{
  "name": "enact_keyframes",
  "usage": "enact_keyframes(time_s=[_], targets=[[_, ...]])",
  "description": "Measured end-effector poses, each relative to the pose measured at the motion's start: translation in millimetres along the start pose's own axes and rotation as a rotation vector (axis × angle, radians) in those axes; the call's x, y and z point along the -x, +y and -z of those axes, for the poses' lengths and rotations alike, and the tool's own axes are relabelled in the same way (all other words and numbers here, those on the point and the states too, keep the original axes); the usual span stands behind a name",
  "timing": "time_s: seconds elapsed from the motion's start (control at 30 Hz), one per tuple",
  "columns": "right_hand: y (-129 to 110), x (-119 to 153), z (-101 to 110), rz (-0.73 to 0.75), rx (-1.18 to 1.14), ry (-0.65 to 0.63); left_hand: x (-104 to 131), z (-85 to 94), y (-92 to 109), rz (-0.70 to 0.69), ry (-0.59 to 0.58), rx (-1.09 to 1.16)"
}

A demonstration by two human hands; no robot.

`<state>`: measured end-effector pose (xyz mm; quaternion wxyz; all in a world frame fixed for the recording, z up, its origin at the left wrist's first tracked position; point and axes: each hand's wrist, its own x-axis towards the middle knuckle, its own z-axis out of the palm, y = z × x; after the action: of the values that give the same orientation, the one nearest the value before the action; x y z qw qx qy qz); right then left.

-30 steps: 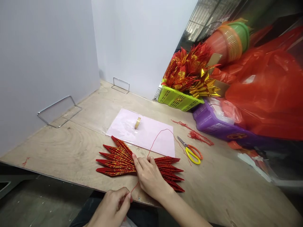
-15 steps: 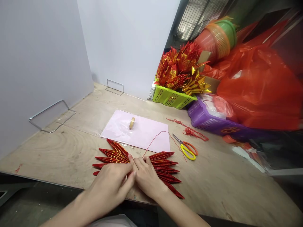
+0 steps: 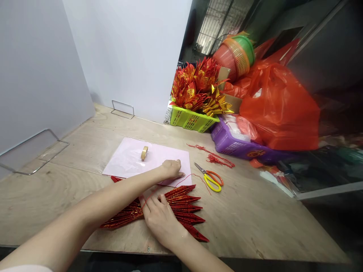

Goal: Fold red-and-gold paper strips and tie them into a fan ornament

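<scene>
A pleated red and gold foil paper piece [image 3: 187, 207] lies near the table's front edge, its pointed ends fanned out to both sides. My right hand [image 3: 159, 215] is closed on its narrow middle, fingers together. My left hand [image 3: 172, 169] is raised over the pink sheet [image 3: 159, 153], fingers curled in a pinch at the red thread [image 3: 202, 177]. Part of this thread crosses the fingers of my right hand; my left forearm covers some of the foil paper. Scissors [image 3: 210, 179] with yellow and orange handles lie to the right.
A tape roll [image 3: 144, 153] stands on the pink sheet. More red threads [image 3: 218, 159] lie behind the scissors. At the back are a green basket [image 3: 193, 120] of foil flowers, a purple basket [image 3: 235, 145] and a red bag [image 3: 283, 109]. Wire stands [image 3: 34, 151] hold white panels.
My left hand has moved from the foil paper's middle up and right over the pink sheet, drawing thread. My right hand stays on the middle. The view has shifted to the right.
</scene>
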<state>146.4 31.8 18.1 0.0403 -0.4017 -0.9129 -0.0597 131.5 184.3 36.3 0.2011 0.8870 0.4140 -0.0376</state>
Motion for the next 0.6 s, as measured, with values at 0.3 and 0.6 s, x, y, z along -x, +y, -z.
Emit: enact_keyframes(time_s=[0.3,0.6], targets=[[-3,1,2,-0.051,-0.037,-0.001,-22,-15.3,17,-0.065,-0.028,-0.007],[-1,0,0,-0.026,-0.025,-0.022,2,17.9,22,0.035,0.025,0.078]])
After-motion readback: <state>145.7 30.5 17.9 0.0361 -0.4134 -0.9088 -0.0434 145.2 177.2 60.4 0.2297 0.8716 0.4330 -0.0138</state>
